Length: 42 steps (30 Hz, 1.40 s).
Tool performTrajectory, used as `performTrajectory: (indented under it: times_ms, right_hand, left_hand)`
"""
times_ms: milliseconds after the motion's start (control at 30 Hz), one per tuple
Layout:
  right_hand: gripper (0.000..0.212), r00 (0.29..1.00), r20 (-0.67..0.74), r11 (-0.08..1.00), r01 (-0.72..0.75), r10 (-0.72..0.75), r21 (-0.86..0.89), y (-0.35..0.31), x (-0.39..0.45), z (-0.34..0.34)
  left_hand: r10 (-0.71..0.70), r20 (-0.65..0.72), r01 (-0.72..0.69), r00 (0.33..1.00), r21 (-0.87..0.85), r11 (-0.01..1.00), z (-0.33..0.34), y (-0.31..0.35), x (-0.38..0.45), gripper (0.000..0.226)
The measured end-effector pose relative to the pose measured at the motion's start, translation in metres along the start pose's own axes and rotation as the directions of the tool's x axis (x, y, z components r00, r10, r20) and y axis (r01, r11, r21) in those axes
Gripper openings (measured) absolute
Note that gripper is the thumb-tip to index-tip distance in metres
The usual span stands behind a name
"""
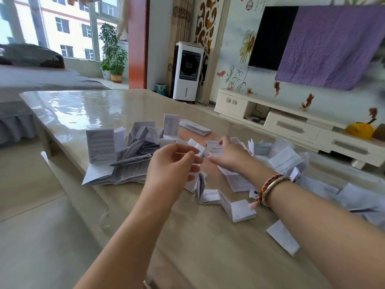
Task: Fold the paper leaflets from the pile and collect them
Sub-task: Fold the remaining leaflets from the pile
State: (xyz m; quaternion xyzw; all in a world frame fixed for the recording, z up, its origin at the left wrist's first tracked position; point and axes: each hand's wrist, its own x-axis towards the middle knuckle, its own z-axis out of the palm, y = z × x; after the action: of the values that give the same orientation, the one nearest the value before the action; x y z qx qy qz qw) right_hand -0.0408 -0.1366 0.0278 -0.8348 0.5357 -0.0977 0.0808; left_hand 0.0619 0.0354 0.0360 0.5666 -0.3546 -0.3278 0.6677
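My left hand (170, 163) pinches one end of a small white printed leaflet (199, 150) above the table. My right hand (226, 155), a bracelet on its wrist, grips the same leaflet's other end (214, 149). The sheet hangs between both hands, partly creased. To the left lies a heap of unfolded leaflets (123, 151). Below the hands, several small folded leaflets (225, 199) stand or lie on the table. More loose papers (285, 159) spread out to the right, partly hidden by my right forearm.
The glossy beige table (83, 109) reaches far back; its left edge drops to a tiled floor. One folded leaflet (283, 236) lies alone near my right arm. A white fan unit (187, 74), a TV stand (291, 124) and a bed stand beyond the table.
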Motion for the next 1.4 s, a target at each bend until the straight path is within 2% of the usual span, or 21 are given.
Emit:
performTrajectory:
  times_ms: [67,200,300,400,500,600,700,800,900,1000,1067,1200,1333,1400]
  right_hand:
    - [0.080,0.999,0.041,0.987,-0.003,0.010,-0.160,-0.001,-0.003,0.006]
    - [0.069,0.999,0.053,0.963,0.013,0.001,-0.269,-0.009,-0.014,0.003]
    - [0.062,0.999,0.033,0.950,0.025,-0.015,-0.311,-0.013,-0.019,0.000]
    - [0.057,1.000,-0.003,0.937,0.024,-0.027,-0.348,-0.015,-0.021,0.000]
    - [0.061,0.998,-0.056,0.904,0.012,-0.040,-0.428,-0.016,-0.021,0.000]
    - [0.042,0.993,-0.099,0.876,0.005,-0.060,-0.482,-0.015,-0.023,-0.005]
    - [0.024,0.983,-0.171,0.921,-0.004,-0.068,-0.388,-0.013,-0.027,-0.013]
    - [0.015,0.932,-0.344,0.972,0.038,-0.118,-0.232,-0.007,-0.029,-0.021]
    - [0.013,0.855,-0.500,0.988,0.157,-0.138,-0.004,0.004,-0.039,-0.032]
    - [0.011,0.787,-0.600,0.938,0.302,-0.145,0.170,0.012,-0.065,-0.046]
    - [0.010,0.768,-0.623,0.899,0.366,-0.146,0.241,0.017,-0.089,-0.054]
    - [0.011,0.782,-0.611,0.854,0.399,-0.127,0.333,0.028,-0.139,-0.055]
    - [0.013,0.813,-0.566,0.819,0.413,-0.135,0.398,0.046,-0.178,-0.042]
    - [0.018,0.855,-0.504,0.803,0.383,-0.121,0.457,0.055,-0.192,-0.035]
  left_hand:
    - [-0.001,-0.002,0.001,1.000,-0.001,1.000,0.000,0.001,-0.003,0.018]
    - [-0.001,0.024,0.000,1.000,0.032,1.000,-0.004,0.005,-0.010,0.018]
    - [-0.050,0.185,0.020,0.981,0.164,0.986,-0.008,0.010,-0.015,0.019]
    - [-0.124,0.361,0.011,0.924,0.300,0.954,-0.008,0.008,-0.020,0.022]
    - [-0.126,0.446,-0.063,0.886,0.386,0.921,-0.006,0.001,-0.020,0.023]
    - [-0.119,0.529,-0.140,0.840,0.424,0.895,-0.007,-0.003,-0.020,0.020]
    - [-0.165,0.613,-0.160,0.773,0.439,0.884,-0.002,-0.006,-0.022,0.018]
    - [-0.174,0.637,-0.204,0.751,0.475,0.856,0.004,-0.011,-0.023,0.016]
    - [-0.149,0.658,-0.225,0.739,0.448,0.865,0.010,-0.017,-0.024,0.015]
    - [-0.127,0.653,-0.238,0.747,0.440,0.866,0.017,-0.022,-0.027,0.019]
    - [-0.117,0.628,-0.234,0.769,0.447,0.863,0.021,-0.026,-0.026,0.027]
    - [-0.126,0.579,-0.211,0.805,0.479,0.852,0.025,-0.032,-0.020,0.043]
    - [-0.089,0.569,-0.219,0.818,0.450,0.866,0.027,-0.031,-0.021,0.037]
    - [-0.065,0.539,-0.232,0.840,0.465,0.854,0.024,-0.037,-0.017,0.029]
